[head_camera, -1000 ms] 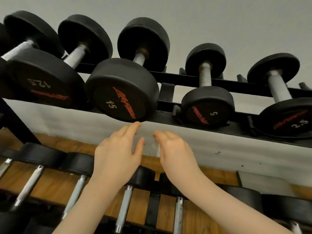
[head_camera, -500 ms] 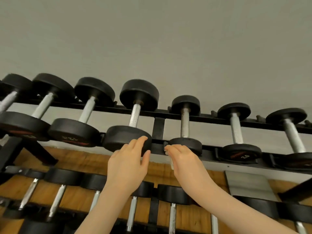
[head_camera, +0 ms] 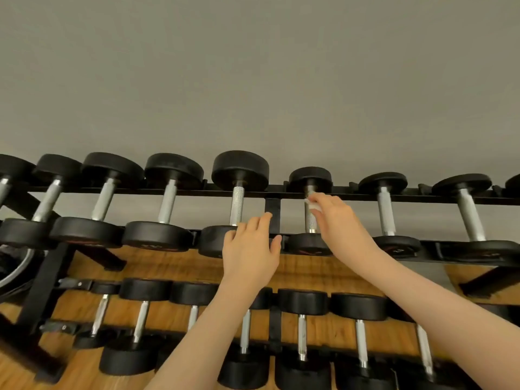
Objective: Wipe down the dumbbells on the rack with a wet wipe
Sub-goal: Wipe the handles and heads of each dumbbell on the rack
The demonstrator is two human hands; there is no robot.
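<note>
Right hand [head_camera: 337, 218]: fingers pinched on wet wipe [head_camera: 313, 204], pressed to handle of small top-tier dumbbell [head_camera: 310, 209]. Left hand [head_camera: 251, 249]: open, empty, resting on rack [head_camera: 272, 209] rail. Progress: apparently mid-row; lower tiers judged pending.

Gym: tiered rack [head_camera: 274, 209] of dumbbells [head_camera: 237, 204]

Plain grey wall [head_camera: 253, 80], wooden floor [head_camera: 168, 266], even light

Your black-headed dumbbells [head_camera: 236, 204] lie in rows across the black rack [head_camera: 272, 209], knurled silver handles pointing away from you. The white wet wipe [head_camera: 311, 204] is bunched against the upper handle of one small top-tier dumbbell [head_camera: 310, 212].
</note>
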